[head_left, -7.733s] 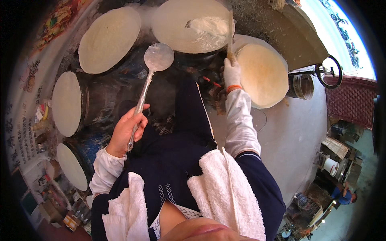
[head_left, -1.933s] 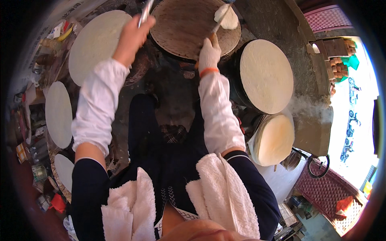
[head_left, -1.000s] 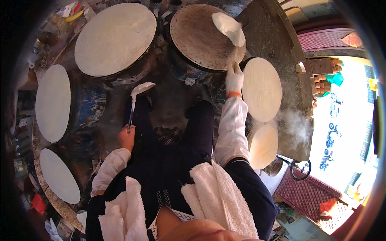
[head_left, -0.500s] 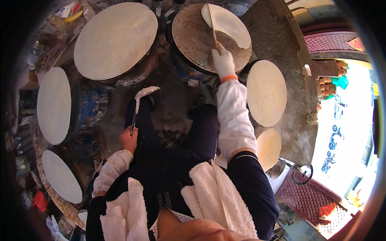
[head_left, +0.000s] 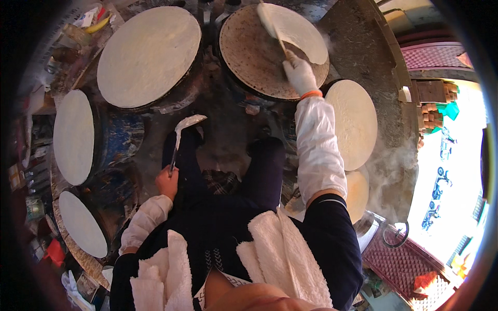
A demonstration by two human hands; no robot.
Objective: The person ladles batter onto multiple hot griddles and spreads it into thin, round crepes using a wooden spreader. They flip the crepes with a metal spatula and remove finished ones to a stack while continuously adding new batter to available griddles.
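My left hand (head_left: pixel 167 182), bare, is closed round the handle of a batter-coated ladle (head_left: pixel 190 122), its bowl out over the gap between the griddles. In a white glove with an orange band at the wrist, my right hand (head_left: pixel 301 76) grips the wooden handle of a long, thin spreader (head_left: pixel 277 36). The spreader's far end, white with batter, lies along the left edge of a pale batter layer (head_left: pixel 303 32) on the far right griddle (head_left: pixel 246 57). Batter covers the right and far part of that griddle; the brown left and near part is bare.
Round griddles topped with pale sheets ring me: a large sheet (head_left: pixel 149 57) far left, two smaller left (head_left: pixel 74 137) (head_left: pixel 83 224), two right (head_left: pixel 351 124) (head_left: pixel 357 196). Steam (head_left: pixel 397 173) rises over the grey counter (head_left: pixel 363 52). Far left lies clutter with a yellow object (head_left: pixel 98 24).
My right hand has moved right and slightly nearer, and the spreader has turned to show more of its whitened face. Steam shows more at the right. The left hand keeps its ladle in place.
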